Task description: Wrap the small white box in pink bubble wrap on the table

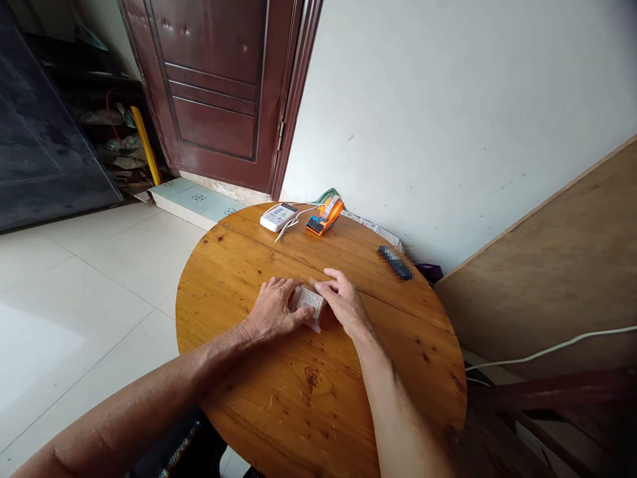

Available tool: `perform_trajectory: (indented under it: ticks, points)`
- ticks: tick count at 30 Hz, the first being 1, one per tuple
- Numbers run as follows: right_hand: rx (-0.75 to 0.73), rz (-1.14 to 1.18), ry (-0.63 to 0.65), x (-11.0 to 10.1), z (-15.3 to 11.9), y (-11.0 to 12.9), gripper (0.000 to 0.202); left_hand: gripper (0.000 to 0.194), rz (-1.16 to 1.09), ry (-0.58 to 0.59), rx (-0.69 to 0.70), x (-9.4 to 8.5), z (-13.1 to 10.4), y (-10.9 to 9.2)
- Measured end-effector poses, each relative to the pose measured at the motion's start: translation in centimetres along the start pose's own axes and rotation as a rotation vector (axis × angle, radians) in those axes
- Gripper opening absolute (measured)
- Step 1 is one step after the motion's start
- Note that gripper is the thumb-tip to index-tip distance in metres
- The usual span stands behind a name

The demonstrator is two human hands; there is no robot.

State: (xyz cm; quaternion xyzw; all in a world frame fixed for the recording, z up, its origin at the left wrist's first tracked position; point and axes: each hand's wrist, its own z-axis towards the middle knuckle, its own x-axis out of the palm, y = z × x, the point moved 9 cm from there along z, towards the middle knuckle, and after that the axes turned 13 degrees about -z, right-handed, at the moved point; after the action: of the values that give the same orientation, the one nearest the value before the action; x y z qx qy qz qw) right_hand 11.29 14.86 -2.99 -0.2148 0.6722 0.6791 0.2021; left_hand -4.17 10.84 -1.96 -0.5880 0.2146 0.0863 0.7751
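A small pale packet (307, 300) in clear plastic wrapping, with fine print on its top face, lies on the round wooden table (298, 425). My left hand (277, 307) grips it from the left, thumb across the near side and fingers behind. At the packet's upper right edge, my right hand (344, 302) has its fingertips closed on the wrapping, its index finger partly raised. A thin brownish edge shows between the two hands; what it belongs to is unclear.
Near the table's far edge sit a white box-shaped device (279, 217) with a white cord and an orange tape dispenser (326, 216). A dark, blurred-out oblong object (395, 262) lies at the right. Beyond are a wall (448, 99) and a brown door (213, 86).
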Motion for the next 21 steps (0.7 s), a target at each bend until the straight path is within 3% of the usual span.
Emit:
perform_trajectory:
  ticks: [4, 10, 14, 17, 21]
  points:
    - [-0.038, 0.134, -0.048, -0.1, 0.0, 0.5, 0.047, 0.045, -0.219, 0.039, 0.042, 0.0, -0.5, -1.2]
    - [-0.206, 0.286, -0.218, -2.6, -0.9, 3.0, 0.036, 0.056, -0.754, -0.015, -0.104, -0.5, -0.8, -0.2]
    - [-0.226, 0.368, -0.319, -4.4, -0.9, 2.8, 0.035, 0.059, -1.016, 0.128, -0.221, 1.6, -0.9, -0.1]
    - [-0.124, 0.347, -0.353, -5.0, -0.2, 1.0, 0.036, 0.059, -1.039, 0.21, -0.297, 2.9, -1.0, 0.2]
    - [-0.056, 0.238, -0.462, -6.8, -0.2, -0.1, 0.039, 0.057, -1.026, 0.13, -0.368, 2.9, -0.8, 1.8]
